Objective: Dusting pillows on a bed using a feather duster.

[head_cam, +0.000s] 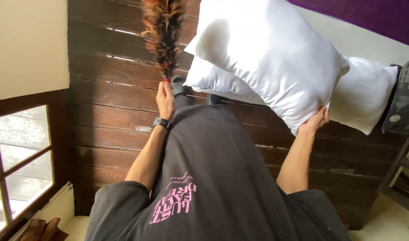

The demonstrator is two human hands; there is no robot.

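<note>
Above dark floorboards, left hand [165, 99] fisted on feather duster [163, 31], right hand [317, 121] pinching white pillow [271, 58].

The left hand [165, 99] grips the feather duster [163, 35] at the base of its plume, which reaches up to the picture's top edge; the right hand [317, 120] holds the lower corner of a raised pillow [267, 53], well right of the duster. A second pillow [365, 93] lies behind and right of the first, on the bed [347, 38]; a patterned cushion [403, 100] sits just right of it; a window [21, 160] stands far left, and the plank floor [110, 89] lies beneath both hands.
</note>
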